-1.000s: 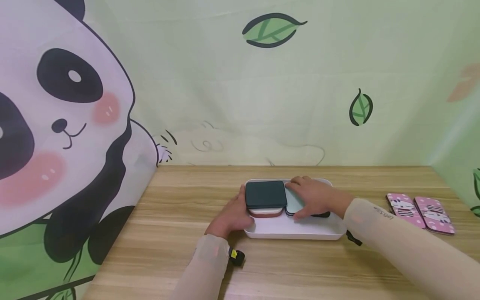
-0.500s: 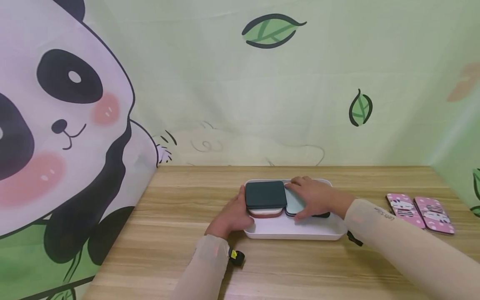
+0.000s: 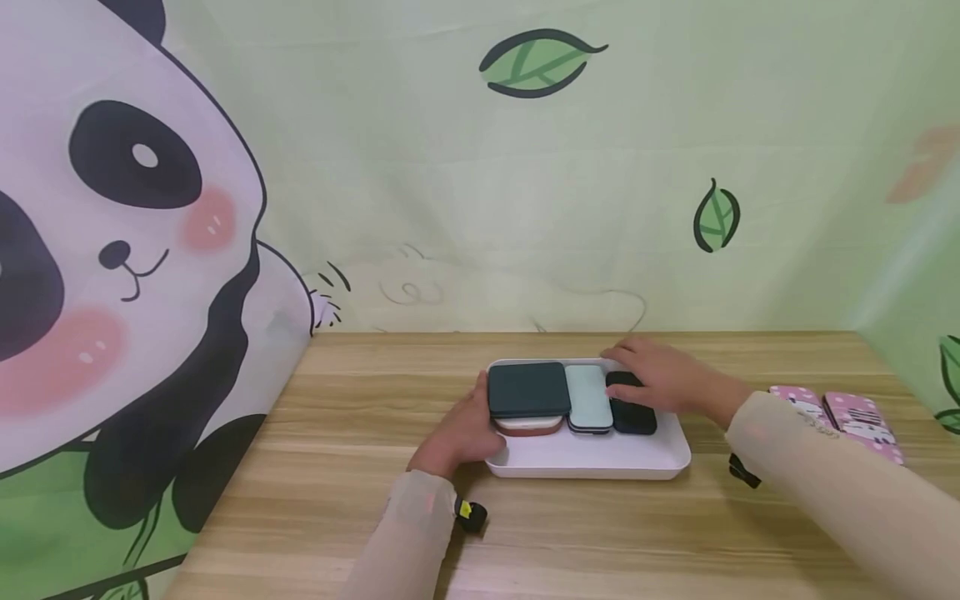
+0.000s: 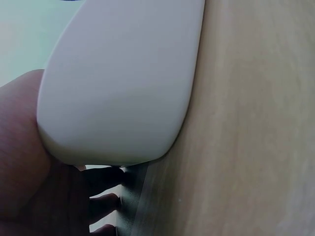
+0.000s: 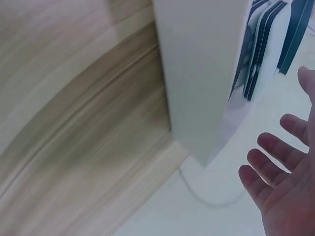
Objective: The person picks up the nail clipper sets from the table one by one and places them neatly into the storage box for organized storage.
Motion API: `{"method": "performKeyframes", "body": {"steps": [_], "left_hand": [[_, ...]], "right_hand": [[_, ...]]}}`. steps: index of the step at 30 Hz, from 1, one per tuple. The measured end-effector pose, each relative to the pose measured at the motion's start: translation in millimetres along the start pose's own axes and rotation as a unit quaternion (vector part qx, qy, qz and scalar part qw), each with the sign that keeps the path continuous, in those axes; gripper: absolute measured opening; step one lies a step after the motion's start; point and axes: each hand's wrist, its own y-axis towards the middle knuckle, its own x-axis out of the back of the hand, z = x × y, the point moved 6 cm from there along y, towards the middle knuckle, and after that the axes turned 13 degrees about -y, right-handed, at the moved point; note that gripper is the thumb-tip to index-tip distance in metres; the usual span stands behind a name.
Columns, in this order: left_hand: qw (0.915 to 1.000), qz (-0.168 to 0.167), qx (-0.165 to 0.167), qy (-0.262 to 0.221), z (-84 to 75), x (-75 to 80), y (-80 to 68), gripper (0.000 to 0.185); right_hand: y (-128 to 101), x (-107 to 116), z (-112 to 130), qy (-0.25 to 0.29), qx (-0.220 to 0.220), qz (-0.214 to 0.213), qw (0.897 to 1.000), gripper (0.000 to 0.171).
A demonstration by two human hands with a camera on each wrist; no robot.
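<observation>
A white tray (image 3: 592,457) holds flat rectangular cases with rounded corners. At its left, a dark green case (image 3: 528,388) lies on top of a white and brown one (image 3: 528,426). Beside them are a light blue case (image 3: 589,397) with a dark underside and a black case (image 3: 634,416). My left hand (image 3: 463,429) grips the tray's left end, thumb at the near corner and fingers along the outer side. Over the tray's right end hovers my right hand (image 3: 667,375), partly covering the black case. In the right wrist view its fingers are spread and hold nothing.
Two pink patterned cases (image 3: 862,421) lie on the wooden table (image 3: 600,533) to the right, partly behind my right sleeve. A panda-and-leaf printed cloth (image 3: 450,167) hangs behind the table.
My right hand has moved right, off the light blue case, uncovering it and much of the black case. My left hand stays at the tray's left end.
</observation>
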Motion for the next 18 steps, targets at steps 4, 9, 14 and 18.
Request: {"method": "performKeyframes", "body": {"steps": [4, 9, 14, 18], "left_hand": [[1.0, 0.002, -0.002, -0.005, -2.1, 1.0, -1.7, 0.11], [1.0, 0.003, -0.007, -0.005, -3.1, 0.6, -2.5, 0.109], [0.9999, 0.002, -0.013, -0.007, -4.6, 0.6, -3.2, 0.11], [0.9999, 0.002, -0.015, -0.007, -3.7, 0.0, -1.9, 0.111]], "right_hand": [[-9.4, 2.7, -14.2, -0.011, -0.018, 0.001, 1.0, 0.063], [-23.4, 5.7, -33.0, -0.015, -0.038, -0.001, 0.999, 0.059], [-38.8, 7.1, -51.3, -0.013, -0.047, -0.01, 0.999, 0.053], [-50.1, 7.5, -64.7, -0.013, -0.047, -0.02, 0.999, 0.049]]}}
